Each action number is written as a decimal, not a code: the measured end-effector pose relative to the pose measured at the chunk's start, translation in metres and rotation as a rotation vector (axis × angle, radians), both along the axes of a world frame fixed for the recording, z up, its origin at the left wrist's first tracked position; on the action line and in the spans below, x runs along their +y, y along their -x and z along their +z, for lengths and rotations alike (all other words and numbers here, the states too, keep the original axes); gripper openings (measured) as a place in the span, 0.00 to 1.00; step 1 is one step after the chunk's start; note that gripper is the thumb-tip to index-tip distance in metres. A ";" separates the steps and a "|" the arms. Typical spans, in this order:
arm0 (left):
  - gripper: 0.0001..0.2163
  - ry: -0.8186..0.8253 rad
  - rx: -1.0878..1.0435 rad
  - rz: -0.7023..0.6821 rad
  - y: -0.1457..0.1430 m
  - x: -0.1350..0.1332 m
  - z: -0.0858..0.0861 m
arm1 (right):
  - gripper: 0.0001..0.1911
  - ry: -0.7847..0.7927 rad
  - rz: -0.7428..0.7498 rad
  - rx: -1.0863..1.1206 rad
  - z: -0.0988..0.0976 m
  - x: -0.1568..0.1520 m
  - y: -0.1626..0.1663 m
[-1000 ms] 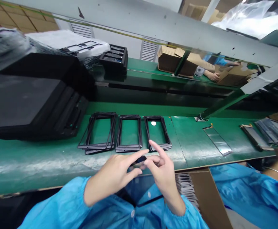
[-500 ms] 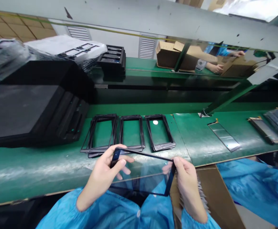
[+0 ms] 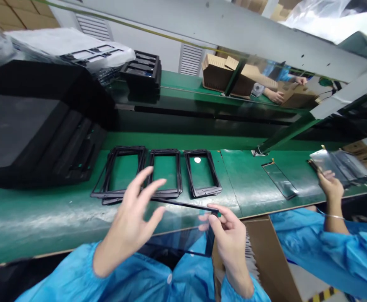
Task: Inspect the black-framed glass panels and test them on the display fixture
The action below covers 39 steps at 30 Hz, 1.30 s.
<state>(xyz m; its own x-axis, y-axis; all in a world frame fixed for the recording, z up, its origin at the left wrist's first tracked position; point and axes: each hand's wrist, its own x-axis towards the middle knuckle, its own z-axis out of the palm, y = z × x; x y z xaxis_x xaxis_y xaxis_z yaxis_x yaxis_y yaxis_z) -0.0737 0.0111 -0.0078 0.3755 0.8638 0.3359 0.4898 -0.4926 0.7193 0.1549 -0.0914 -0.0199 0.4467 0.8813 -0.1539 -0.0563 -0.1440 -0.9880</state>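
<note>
My right hand (image 3: 230, 233) grips the right end of a clear glass panel with a black border (image 3: 182, 230), thumb on the near face and fingers behind it. The panel is held tilted in front of my body, past the bench's front edge. My left hand (image 3: 133, 214) is open with fingers spread, over the panel's left end and hiding that end. Just beyond the hands lie three stacks of black rectangular frames: a left stack (image 3: 108, 195), a middle stack (image 3: 179, 176) and a right stack (image 3: 215, 176) that has a white round spot inside it.
Black trays (image 3: 38, 126) are piled at the left. A separate glass panel (image 3: 279, 180) lies on the green bench (image 3: 240, 167). At the right, a co-worker's hand (image 3: 330, 184) touches a stack of panels (image 3: 344, 163). A cardboard box (image 3: 271, 260) stands below the bench edge.
My left hand has let go of the panel's left end and spread its fingers. My right hand still holds the panel. A co-worker's hand has come in at the right-hand panels.
</note>
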 end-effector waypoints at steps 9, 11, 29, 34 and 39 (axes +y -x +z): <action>0.15 0.049 0.129 -0.407 -0.025 0.009 0.009 | 0.12 0.020 0.081 -0.061 0.001 -0.002 0.007; 0.15 0.083 0.120 -0.396 -0.025 0.005 0.009 | 0.12 0.008 0.131 -0.072 0.005 0.004 0.006; 0.29 1.026 -0.505 -0.165 -0.012 -0.014 0.012 | 0.18 -0.033 0.160 0.249 0.006 0.023 -0.002; 0.30 1.020 -0.467 -0.174 -0.007 -0.013 0.007 | 0.19 -0.046 0.148 0.154 0.016 0.021 0.000; 0.24 0.612 -0.149 -0.238 -0.006 -0.010 0.010 | 0.18 -0.050 0.229 0.016 0.020 0.024 0.012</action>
